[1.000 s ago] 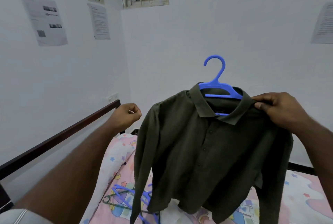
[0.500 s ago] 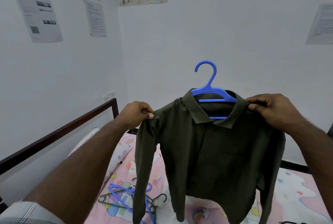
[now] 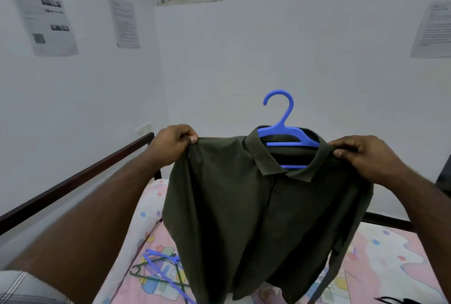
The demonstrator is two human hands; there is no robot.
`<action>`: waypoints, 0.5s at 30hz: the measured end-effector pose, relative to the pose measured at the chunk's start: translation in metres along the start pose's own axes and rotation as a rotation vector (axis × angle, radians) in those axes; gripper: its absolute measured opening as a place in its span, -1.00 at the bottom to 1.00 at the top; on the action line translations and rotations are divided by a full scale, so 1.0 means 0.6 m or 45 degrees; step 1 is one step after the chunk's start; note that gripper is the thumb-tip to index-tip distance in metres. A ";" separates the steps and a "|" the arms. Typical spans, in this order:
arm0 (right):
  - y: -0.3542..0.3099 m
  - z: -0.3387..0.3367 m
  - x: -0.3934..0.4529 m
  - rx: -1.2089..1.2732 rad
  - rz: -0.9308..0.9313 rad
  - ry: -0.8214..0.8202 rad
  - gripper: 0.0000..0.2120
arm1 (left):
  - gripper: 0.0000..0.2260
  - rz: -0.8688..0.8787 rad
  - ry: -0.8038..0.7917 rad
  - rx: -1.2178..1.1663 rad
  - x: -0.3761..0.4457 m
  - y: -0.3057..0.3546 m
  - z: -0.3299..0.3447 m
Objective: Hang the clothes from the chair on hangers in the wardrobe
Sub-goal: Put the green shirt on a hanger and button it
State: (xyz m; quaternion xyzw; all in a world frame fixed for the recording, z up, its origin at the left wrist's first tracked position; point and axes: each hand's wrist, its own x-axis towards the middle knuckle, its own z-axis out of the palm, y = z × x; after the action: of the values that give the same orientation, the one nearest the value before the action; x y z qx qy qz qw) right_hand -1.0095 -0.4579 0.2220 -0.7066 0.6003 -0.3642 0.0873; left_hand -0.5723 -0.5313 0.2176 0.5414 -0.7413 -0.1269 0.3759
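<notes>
A dark olive long-sleeved shirt point(image 3: 246, 211) hangs in the air in front of me, spread wide. A blue plastic hanger point(image 3: 285, 132) sits inside its collar, with the hook sticking up above. My left hand point(image 3: 174, 143) pinches the shirt's left shoulder. My right hand point(image 3: 363, 154) pinches the right shoulder beside the collar. Neither the chair nor the wardrobe is in view.
Below the shirt lies a bed with a pink patterned sheet point(image 3: 380, 264). Several loose hangers point(image 3: 161, 269), blue and dark green, lie on it at the lower left. A dark bed rail point(image 3: 80, 176) runs along the left wall.
My left hand has pulled the left shoulder up and out to the left, so the shirt now hangs spread flat; one second ago that hand held nothing.
</notes>
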 end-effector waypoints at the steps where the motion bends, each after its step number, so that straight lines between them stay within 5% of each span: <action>1: 0.000 0.001 0.001 0.002 -0.010 0.009 -0.56 | -0.81 0.012 0.055 -0.007 0.002 -0.001 -0.004; 7: -0.019 0.006 0.015 0.030 -0.055 0.033 -0.67 | -0.81 -0.084 -0.047 0.244 0.006 -0.008 0.000; 15: -0.048 0.019 0.035 0.085 -0.062 0.015 -0.75 | -0.89 0.105 -0.062 0.073 -0.031 0.061 0.081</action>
State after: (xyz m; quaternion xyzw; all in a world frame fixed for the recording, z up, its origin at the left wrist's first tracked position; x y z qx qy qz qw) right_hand -0.9796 -0.4732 0.2390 -0.7156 0.5710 -0.3902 0.0985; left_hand -0.6293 -0.5115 0.1982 0.5176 -0.7753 -0.1032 0.3470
